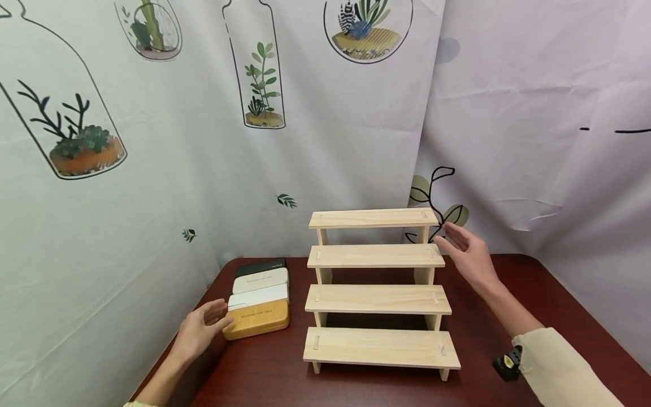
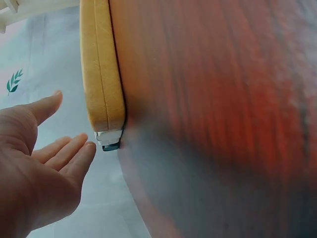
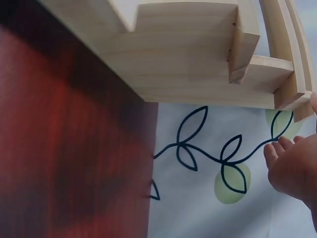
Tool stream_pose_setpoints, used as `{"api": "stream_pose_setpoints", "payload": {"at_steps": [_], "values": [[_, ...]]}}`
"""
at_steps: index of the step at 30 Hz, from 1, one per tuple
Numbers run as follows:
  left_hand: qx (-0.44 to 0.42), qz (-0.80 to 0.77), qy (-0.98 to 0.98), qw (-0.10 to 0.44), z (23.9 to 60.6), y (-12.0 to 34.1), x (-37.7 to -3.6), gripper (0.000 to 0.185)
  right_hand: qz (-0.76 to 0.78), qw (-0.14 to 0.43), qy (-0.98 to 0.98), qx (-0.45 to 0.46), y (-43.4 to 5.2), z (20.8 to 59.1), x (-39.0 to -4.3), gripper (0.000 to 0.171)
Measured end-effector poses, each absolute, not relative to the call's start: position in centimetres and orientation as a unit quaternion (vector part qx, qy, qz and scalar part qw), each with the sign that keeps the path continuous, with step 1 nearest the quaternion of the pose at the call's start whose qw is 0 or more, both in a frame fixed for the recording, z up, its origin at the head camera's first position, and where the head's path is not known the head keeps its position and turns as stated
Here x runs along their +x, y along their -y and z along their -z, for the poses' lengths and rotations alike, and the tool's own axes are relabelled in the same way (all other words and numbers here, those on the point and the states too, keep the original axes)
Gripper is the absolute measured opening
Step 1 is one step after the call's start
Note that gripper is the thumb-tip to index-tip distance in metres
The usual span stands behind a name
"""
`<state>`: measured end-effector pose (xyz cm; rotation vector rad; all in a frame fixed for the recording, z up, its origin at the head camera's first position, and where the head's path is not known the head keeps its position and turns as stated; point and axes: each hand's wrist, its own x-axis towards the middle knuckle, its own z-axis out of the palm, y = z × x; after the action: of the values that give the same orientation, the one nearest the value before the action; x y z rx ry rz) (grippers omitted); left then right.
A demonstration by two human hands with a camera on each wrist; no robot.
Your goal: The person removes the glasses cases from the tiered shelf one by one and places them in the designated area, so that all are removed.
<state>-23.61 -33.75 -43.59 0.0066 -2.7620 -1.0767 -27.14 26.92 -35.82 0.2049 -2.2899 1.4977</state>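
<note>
A pale wooden stepped shelf (image 1: 378,294) with several tiers stands on the dark red table (image 1: 386,390). My right hand (image 1: 465,251) hovers open just off the right end of its second tier; in the right wrist view the fingers (image 3: 287,166) are apart from the shelf's stepped side (image 3: 198,64). To the shelf's left lies a row of flat cases: yellow (image 1: 257,319), two white (image 1: 259,280), and a dark one (image 1: 261,265). My left hand (image 1: 203,328) is open beside the yellow case (image 2: 101,69), fingers (image 2: 74,156) straight and close to its end, holding nothing.
A printed fabric backdrop (image 1: 152,141) hangs close behind and to the left of the table. A small black and yellow object (image 1: 508,362) lies on the table by my right sleeve (image 1: 564,373). The table's left edge runs just beside the cases.
</note>
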Motion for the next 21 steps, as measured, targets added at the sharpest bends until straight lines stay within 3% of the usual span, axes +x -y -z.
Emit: {"api": "stream_pose_setpoints", "payload": {"at_steps": [21], "values": [[-0.049,0.403,0.896,0.179,41.4,30.5,-24.1,0.056,-0.506,0.215,0.832,0.071,-29.7,38.9,-22.2,0.061]]}}
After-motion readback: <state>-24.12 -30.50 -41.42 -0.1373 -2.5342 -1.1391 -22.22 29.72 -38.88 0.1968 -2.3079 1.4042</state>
